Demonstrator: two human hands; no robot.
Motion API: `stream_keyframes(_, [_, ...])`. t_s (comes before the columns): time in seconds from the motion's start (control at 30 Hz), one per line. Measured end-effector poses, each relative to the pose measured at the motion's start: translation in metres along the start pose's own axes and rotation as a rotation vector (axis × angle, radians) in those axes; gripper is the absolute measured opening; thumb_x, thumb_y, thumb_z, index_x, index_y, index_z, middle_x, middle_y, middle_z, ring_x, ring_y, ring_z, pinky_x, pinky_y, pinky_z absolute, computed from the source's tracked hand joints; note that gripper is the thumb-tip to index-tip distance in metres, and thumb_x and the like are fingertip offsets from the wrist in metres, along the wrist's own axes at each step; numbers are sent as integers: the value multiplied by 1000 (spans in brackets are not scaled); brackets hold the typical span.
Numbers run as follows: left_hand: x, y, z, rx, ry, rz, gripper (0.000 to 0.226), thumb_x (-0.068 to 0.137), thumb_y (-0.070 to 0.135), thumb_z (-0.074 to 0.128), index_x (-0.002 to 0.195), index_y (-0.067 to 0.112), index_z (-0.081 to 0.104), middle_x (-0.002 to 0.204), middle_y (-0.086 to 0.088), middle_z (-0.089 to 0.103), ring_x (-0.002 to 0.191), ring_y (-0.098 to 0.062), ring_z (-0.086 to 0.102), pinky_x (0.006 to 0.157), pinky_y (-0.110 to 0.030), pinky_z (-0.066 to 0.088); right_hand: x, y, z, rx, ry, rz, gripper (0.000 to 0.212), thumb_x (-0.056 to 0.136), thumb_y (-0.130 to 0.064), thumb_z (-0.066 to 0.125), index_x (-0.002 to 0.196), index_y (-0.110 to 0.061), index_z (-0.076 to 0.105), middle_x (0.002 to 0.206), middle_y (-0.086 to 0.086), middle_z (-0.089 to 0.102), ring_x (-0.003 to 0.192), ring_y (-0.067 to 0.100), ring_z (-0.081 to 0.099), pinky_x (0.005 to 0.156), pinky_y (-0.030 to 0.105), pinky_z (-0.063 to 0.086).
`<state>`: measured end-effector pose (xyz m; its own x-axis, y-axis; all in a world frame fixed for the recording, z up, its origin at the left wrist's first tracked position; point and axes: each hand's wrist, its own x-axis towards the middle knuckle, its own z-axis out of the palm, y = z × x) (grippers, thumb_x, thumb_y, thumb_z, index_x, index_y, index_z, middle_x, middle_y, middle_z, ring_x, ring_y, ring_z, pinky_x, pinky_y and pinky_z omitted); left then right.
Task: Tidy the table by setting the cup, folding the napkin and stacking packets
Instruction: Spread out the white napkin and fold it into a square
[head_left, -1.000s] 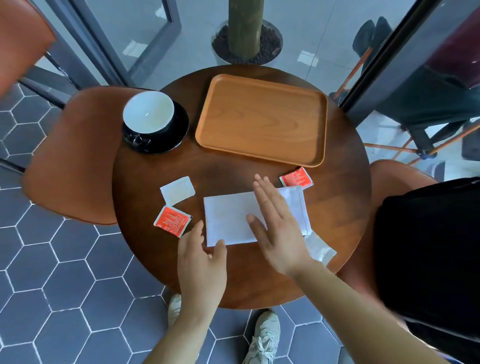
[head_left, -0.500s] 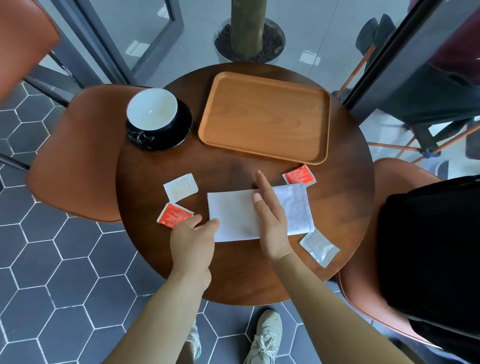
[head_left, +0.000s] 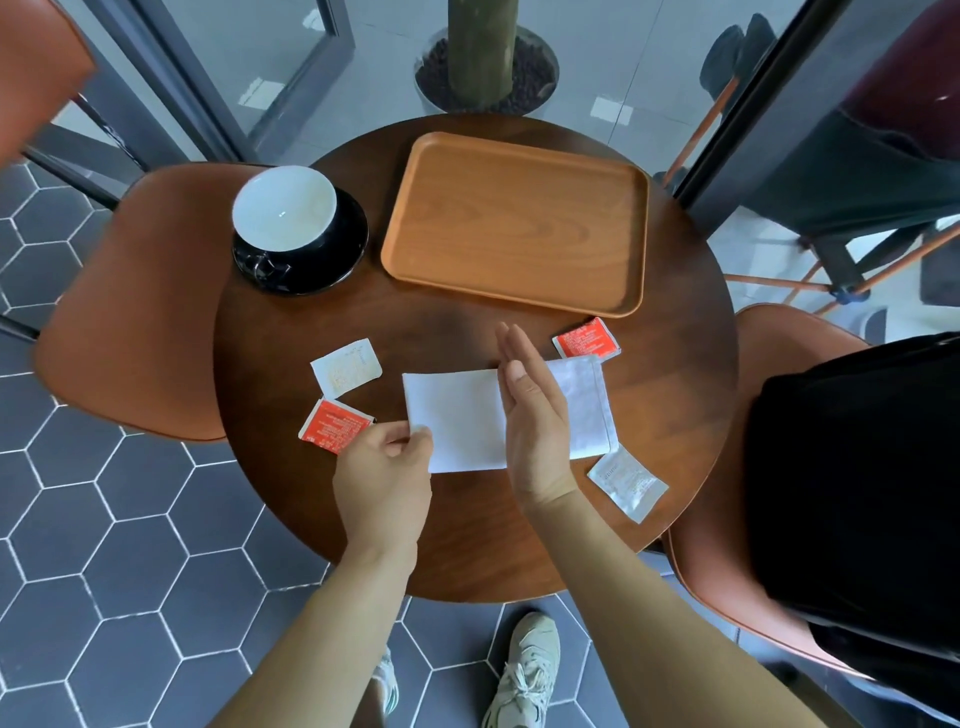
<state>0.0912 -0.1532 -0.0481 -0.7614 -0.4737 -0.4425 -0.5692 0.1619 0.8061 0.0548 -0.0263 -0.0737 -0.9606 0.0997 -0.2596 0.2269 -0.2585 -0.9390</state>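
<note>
We see a round dark wooden worktop (head_left: 467, 540) filling the middle of the frame. The white napkin (head_left: 457, 410) lies flat just below the centre, folded into a wide rectangle. The left hand (head_left: 384, 478) grasps it at the lower left corner, thumb and forefinger pinched on the cloth. The right hand (head_left: 535, 415) is released, with fingers straight and together pointing toward the top of the frame. It stands on its edge across the napkin's middle and seems to rest on the cloth.

We count 4 packets around the napkin, none stacked. A white packet (head_left: 346, 367) lies to the napkin's upper left. A red packet (head_left: 335, 426) sits below it, just beside the left hand's knuckles. A 2nd red packet (head_left: 586, 340) lies at the napkin's upper right corner, touching it or nearly so. A pale packet (head_left: 627, 483) lies at the lower right corner, near the worktop's edge.

The white cup (head_left: 283, 208) stands upright on a black saucer (head_left: 348, 249) at the upper left of the worktop. A wooden tray (head_left: 514, 223) lies to its right, near the far edge.

Orange chairs (head_left: 130, 312) stand at the left and right, and something black (head_left: 857, 478) lies on the right one. A pale shoe (head_left: 524, 670) shows on the grey hexagon floor tiles (head_left: 130, 597) at the bottom.
</note>
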Motion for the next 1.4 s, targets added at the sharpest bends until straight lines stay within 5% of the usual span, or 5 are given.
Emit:
stream_keyframes(0.3, [-14, 15, 7, -39, 58, 101, 5, 88, 26, 70, 89, 30, 72, 79, 12, 75, 76, -6, 72, 71, -42, 63, 1, -7, -4, 83, 32, 24, 41, 86, -44, 59, 127, -35, 63, 140, -9, 61, 135, 8, 51, 118, 41, 35])
stream_keyframes(0.47, [-34, 24, 22, 34, 66, 301, 19, 85, 20, 71, 103, 23, 75, 87, 5, 69, 75, -4, 65, 65, -11, 49, 5, -43, -37, -312, 111, -17, 21, 95, -26, 59, 109, -19, 73, 105, -5, 74, 102, 12, 69, 87, 39, 59])
stream_keyframes(0.7, [-61, 39, 58, 117, 33, 606, 24, 79, 2, 78, 101, 13, 77, 79, 0, 62, 67, -10, 57, 63, -17, 46, 22, -105, -51, -770, -220, 79, 59, 81, -71, 61, 74, -13, 69, 69, 3, 70, 63, 17, 69, 56, 38, 54])
stream_keyframes(1.23, [-50, 13, 109, 317, 9, 987, 20, 87, 28, 68, 97, 12, 72, 93, -6, 65, 86, -27, 58, 71, -43, 50, 37, -67, -111, -1137, 47, -76, 29, 89, -25, 67, 74, 0, 64, 77, 12, 67, 77, 26, 59, 63, 38, 45])
stream_keyframes(1.4, [-25, 5, 106, 601, -58, 1062, 36, 94, 25, 55, 124, 7, 64, 132, -17, 57, 131, -37, 50, 108, -51, 42, 37, -58, -112, -1013, 113, -89, 12, 88, -22, 70, 79, -13, 70, 79, -5, 69, 76, 13, 63, 64, 25, 47])
